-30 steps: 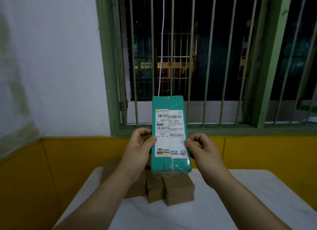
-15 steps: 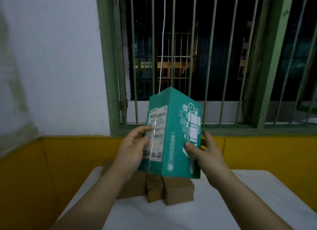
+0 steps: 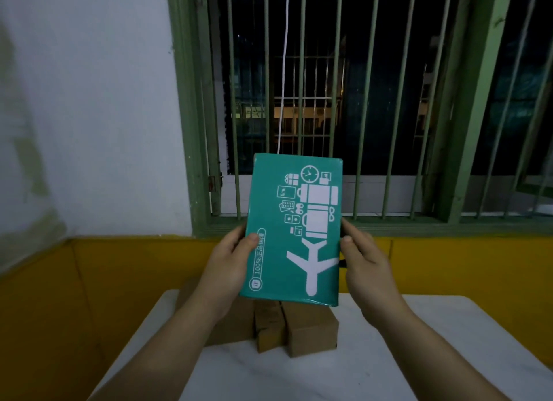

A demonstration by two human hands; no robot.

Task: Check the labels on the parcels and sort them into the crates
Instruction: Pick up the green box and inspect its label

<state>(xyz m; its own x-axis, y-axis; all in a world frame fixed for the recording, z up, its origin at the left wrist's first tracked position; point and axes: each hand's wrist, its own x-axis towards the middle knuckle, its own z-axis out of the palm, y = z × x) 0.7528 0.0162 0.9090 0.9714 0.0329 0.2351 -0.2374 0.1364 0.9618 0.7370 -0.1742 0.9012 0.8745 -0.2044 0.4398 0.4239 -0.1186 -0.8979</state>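
Note:
I hold a teal parcel (image 3: 294, 230) upright in front of me, above the table. Its broad face with a white airplane and luggage print is turned toward me; the shipping label is out of sight. My left hand (image 3: 232, 261) grips its left edge, thumb on the front. My right hand (image 3: 363, 261) grips the right edge, thumb on the front too. Below the parcel, several brown cardboard parcels (image 3: 309, 328) lie on the white table (image 3: 299, 376). No crate is in view.
The table stands against a yellow lower wall (image 3: 463, 266). Behind it is a green-framed barred window (image 3: 359, 101), dark outside. A white wall (image 3: 89, 101) fills the left side.
Both hands have turned the teal parcel about its upright axis: a second ago the labelled narrow side faced me, now the broad printed face does.

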